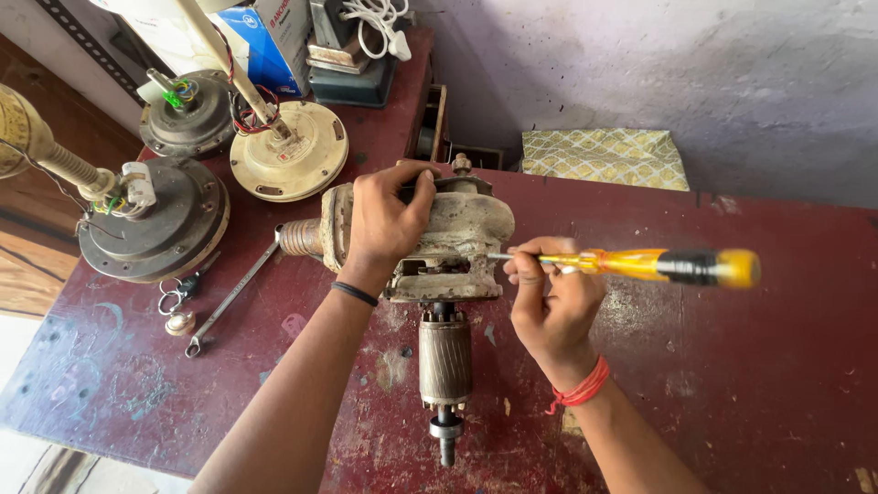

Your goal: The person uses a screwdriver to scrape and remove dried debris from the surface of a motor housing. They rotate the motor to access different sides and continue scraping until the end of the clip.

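The motor housing (448,242) sat mid-frame on the worn red table (750,366), a grubby cream metal casing with the armature (445,361) and its shaft poking out the bottom toward the lower edge. Looked heavy and rigid to me, cast metal, nothing soft about it, and probably a bit greasy, so I'd grab the fat body rather than the shaft or the copper-barred rotor, which seemed the easier part to ding.

The left hand (384,224) was clamped over the top left of the casing, fingers wrapped round it. The right hand (549,297) pinched the metal shank of a yellow-handled screwdriver (658,265), tip pushed into the right side of the housing, handle sticking out to the right.

A spanner (229,302) lay just left of the casing, keys (176,297) beside that. Three round fan motors (155,224) sat in the upper left, and a patterned yellow cloth (604,157) was against the wall, upper right of centre.
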